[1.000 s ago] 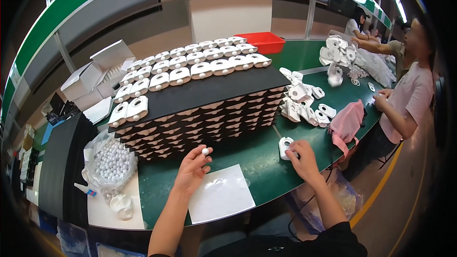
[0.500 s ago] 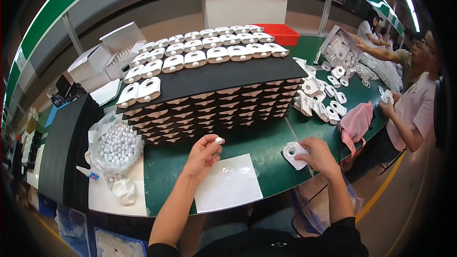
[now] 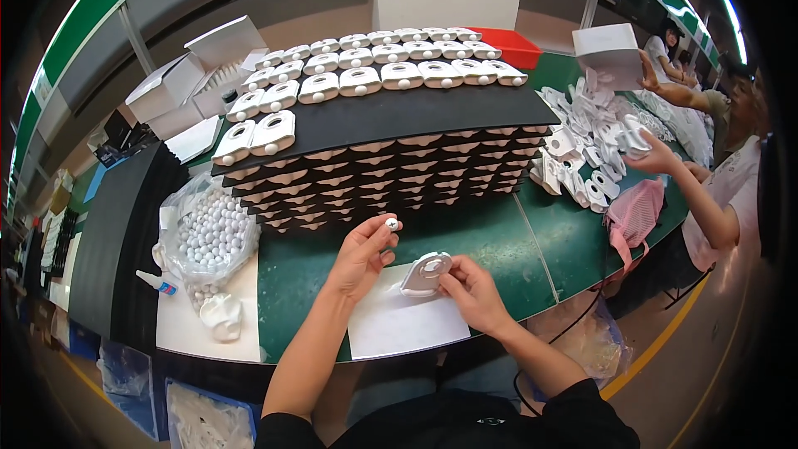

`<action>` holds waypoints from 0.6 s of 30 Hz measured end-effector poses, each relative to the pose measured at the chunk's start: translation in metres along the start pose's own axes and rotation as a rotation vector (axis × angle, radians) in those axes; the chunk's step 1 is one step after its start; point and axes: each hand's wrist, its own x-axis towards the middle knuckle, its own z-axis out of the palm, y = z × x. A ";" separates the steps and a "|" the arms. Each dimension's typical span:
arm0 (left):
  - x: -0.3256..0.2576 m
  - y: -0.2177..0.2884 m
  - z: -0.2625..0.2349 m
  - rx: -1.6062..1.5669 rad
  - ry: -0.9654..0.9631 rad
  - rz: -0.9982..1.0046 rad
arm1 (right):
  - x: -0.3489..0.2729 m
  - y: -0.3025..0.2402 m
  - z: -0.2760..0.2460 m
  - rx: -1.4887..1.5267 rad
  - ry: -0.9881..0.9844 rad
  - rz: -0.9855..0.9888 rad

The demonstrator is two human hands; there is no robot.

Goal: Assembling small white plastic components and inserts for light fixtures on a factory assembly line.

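Pinched between the thumb and fingers of my left hand (image 3: 363, 258) is a small white ball (image 3: 392, 223), with a dark mark on the side facing me. My right hand (image 3: 475, 293) grips a flat white plastic part (image 3: 425, 273) by its edge; the part is rounded at one end, has a round opening and is tilted up. It is above a white sheet of paper (image 3: 407, 323) on the green table. The ball and the part are apart. Beyond my hands stands a stack of black boards (image 3: 399, 131), layered with similar white parts (image 3: 318, 87), many with a ball at the front.
At left are a bag of white balls (image 3: 213, 237), a small glue bottle (image 3: 156, 283) and black boards (image 3: 116, 241). Loose white parts (image 3: 582, 168) and a pink mesh bag (image 3: 636, 214) lie at right. A co-worker tips a white box (image 3: 609, 54); another person's hand (image 3: 652, 154) reaches the pile.
My right hand has brought the white part left, over the paper, and tilted it up. My left hand still holds the ball. At right, the box tipped over and another person's hand reached the pile.
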 end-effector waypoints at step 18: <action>-0.001 0.003 0.005 -0.016 -0.021 -0.003 | 0.004 0.001 0.009 -0.317 0.076 -0.146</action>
